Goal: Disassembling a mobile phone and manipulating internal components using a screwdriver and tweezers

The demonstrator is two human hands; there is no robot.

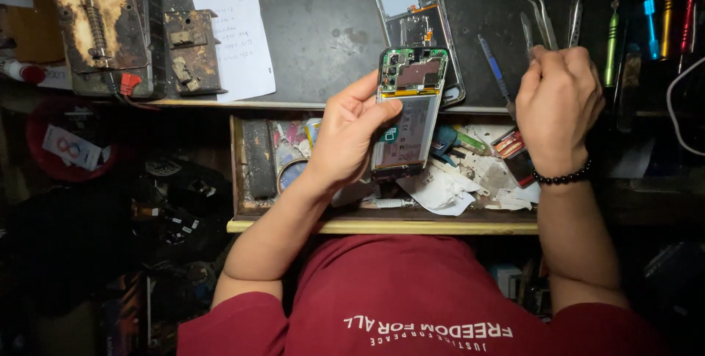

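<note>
Above the desk's front edge, left hand (345, 139) clamps an upright opened phone (408, 110); right hand (557, 106), well apart, grips tweezers (545, 22).

A dark worn bench (330, 33) bears a phone frame (418, 18), paper note (233, 36), tweezers (547, 22) and screwdrivers (650, 7).
</note>
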